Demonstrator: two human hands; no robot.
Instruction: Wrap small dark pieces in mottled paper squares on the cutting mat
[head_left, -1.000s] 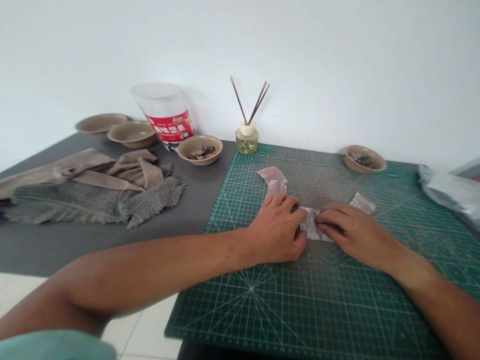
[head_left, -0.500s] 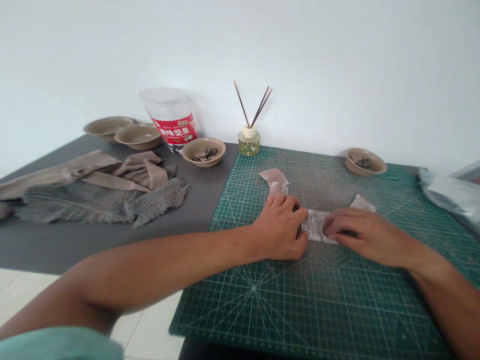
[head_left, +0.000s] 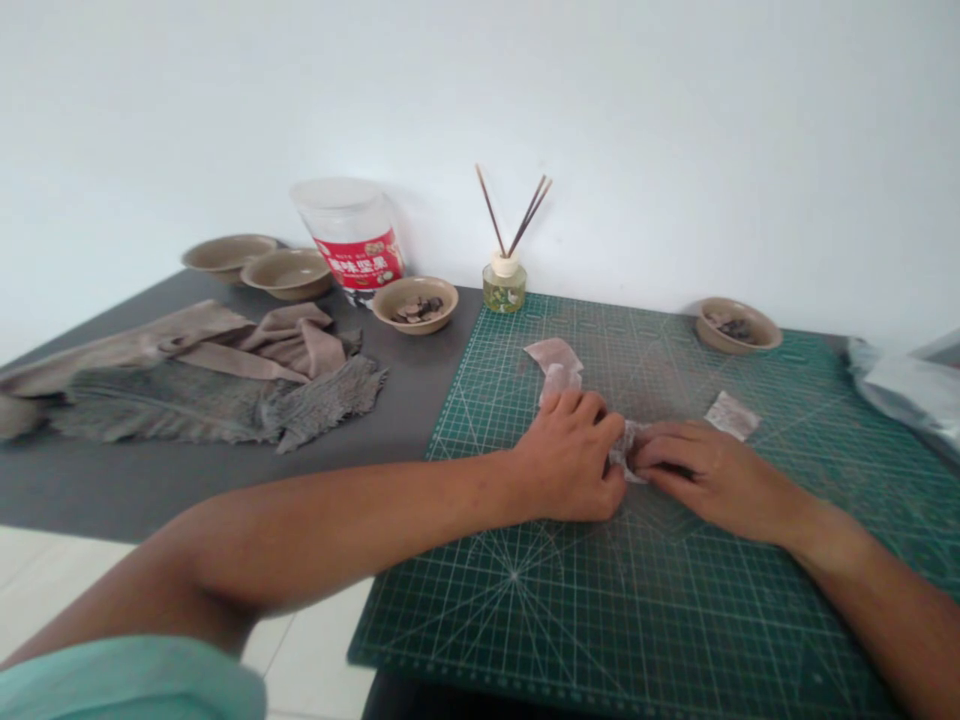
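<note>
A small grey-white strip of cloth (head_left: 624, 452) lies on the green cutting mat (head_left: 517, 620), bunched between my hands. My left hand (head_left: 570, 455) holds its left part down with bent fingers, which hide much of it. From the right, my right hand (head_left: 697, 470) pinches the strip's other end, fingertips close to the left hand. Just beyond the left hand rest pale pink cloth pieces (head_left: 556, 358), partly overlapping. Another grey-white cloth piece (head_left: 732, 416) lies flat behind my right hand.
Brown bowls with small pieces stand at the back, one left (head_left: 415, 305) and one right (head_left: 738, 326). A reed diffuser (head_left: 504, 285), a red-labelled tub (head_left: 360, 258) and two more bowls (head_left: 229, 255) line the wall. Crumpled cloths (head_left: 180, 405) lie left; a silvery bag (head_left: 911, 385) right.
My right hand has moved left, bringing its end of the strip closer to my left hand; less of the strip shows flat. The left hand stays on the strip.
</note>
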